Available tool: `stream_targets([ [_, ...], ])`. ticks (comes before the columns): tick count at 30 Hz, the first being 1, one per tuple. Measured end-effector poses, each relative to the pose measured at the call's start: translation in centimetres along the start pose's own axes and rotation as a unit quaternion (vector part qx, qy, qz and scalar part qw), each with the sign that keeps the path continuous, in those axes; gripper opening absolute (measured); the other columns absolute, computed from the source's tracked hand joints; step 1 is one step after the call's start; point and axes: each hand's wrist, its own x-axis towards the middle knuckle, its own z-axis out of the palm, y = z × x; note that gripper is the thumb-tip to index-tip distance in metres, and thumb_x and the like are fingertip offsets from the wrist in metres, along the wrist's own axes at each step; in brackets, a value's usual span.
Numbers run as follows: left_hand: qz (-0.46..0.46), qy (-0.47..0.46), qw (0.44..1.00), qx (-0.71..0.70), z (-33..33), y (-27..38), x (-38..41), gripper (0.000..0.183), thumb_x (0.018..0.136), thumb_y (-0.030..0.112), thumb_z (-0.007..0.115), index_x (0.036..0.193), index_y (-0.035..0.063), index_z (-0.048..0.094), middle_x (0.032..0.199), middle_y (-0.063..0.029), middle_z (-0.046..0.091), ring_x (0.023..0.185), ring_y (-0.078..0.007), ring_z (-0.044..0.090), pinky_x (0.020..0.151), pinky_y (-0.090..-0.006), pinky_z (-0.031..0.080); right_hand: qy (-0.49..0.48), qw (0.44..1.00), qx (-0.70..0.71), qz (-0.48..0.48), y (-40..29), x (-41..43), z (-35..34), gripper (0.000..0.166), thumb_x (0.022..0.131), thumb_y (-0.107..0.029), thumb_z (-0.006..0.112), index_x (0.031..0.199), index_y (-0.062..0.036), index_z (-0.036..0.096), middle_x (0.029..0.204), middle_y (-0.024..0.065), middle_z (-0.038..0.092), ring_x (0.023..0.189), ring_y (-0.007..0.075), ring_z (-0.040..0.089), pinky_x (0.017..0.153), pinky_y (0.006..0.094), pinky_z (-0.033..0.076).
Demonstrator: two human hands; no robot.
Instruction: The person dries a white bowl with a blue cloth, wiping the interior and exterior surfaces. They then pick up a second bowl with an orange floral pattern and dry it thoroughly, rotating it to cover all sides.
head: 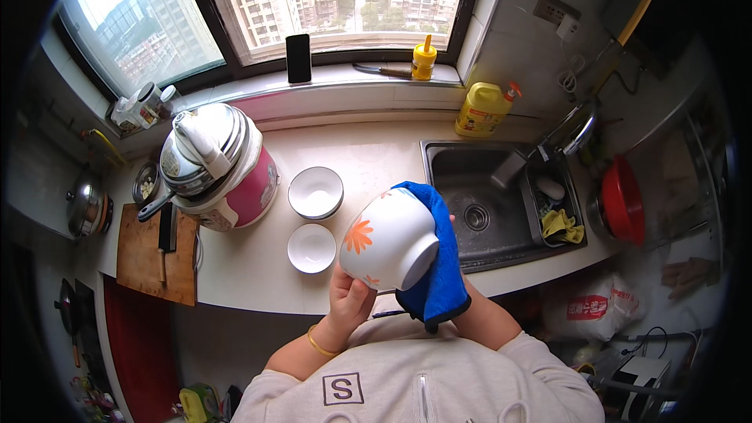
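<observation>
A large white bowl [385, 241] with orange flower prints is held tilted on its side in front of my chest, its foot facing right and towards me. My left hand [351, 296] grips the rim at the lower left, thumb on the outside. A blue cloth [437, 270] lies against the bowl's right side, draped over my right hand [453, 220], which is mostly hidden. To the left on the counter, a stack of white bowls [316, 192] stands behind a smaller white bowl [312, 248].
A pink electric cooker [249, 188] carries a pan and lids. Left of it, a cleaver [167, 235] rests on a wooden cutting board [132, 258]. A sink [470, 247] lies right, with a yellow detergent bottle [483, 110] behind. The sill holds a phone [298, 59] and a knife [388, 71].
</observation>
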Motion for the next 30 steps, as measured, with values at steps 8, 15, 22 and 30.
stream_targets([
  [8, -0.054, -0.051, 0.993, 0.087, -0.3, 3.8, 0.9, 0.05, 0.088, -0.001, 0.058, 0.134, -0.0059, 0.039, 0.129, -0.0147, 0.051, 0.118, -0.0218, 0.052, 0.1, -0.0382, 0.042, -0.049, 0.976, -0.113, -0.18, -1.4, 0.2, -1.1, 0.083, 0.082, -0.06, 0.06, 0.14, -0.0066, 0.034, 0.133, 0.0134, 0.047, 0.121, 0.0246, 0.048, 0.104, 0.0383, 0.039],
  [15, -0.161, 0.015, 0.987, -0.011, -0.4, 5.5, 1.1, 0.042, 0.09, 0.01, 0.062, 0.126, -0.0058, 0.047, 0.118, -0.0105, 0.059, 0.108, -0.0157, 0.056, 0.095, -0.0317, 0.044, -0.053, 0.954, -0.207, -0.209, -1.5, -0.4, -0.1, 0.083, 0.08, -0.055, 0.065, 0.141, -0.0075, 0.034, 0.138, 0.0119, 0.043, 0.125, 0.0235, 0.044, 0.108, 0.0368, 0.032],
  [22, -0.196, 0.032, 0.975, 0.098, 0.8, 6.7, 1.6, 0.037, 0.088, 0.012, 0.066, 0.119, -0.0047, 0.052, 0.109, -0.008, 0.062, 0.101, -0.0135, 0.058, 0.089, -0.0277, 0.046, -0.068, 0.964, -0.193, -0.172, -1.3, -0.3, -1.0, 0.076, 0.082, -0.047, 0.067, 0.14, -0.008, 0.037, 0.134, 0.0106, 0.047, 0.123, 0.0221, 0.047, 0.106, 0.0362, 0.035],
  [30, -0.153, 0.086, 0.984, 0.007, 1.7, 4.6, 1.1, 0.032, 0.087, 0.004, 0.063, 0.116, -0.0047, 0.052, 0.108, -0.0105, 0.062, 0.1, -0.0158, 0.059, 0.088, -0.0306, 0.046, 0.04, 0.974, -0.173, -0.137, -1.4, 0.0, -1.2, 0.054, 0.096, -0.036, 0.05, 0.139, -0.0057, 0.037, 0.131, 0.0112, 0.048, 0.119, 0.0203, 0.048, 0.102, 0.0349, 0.038],
])
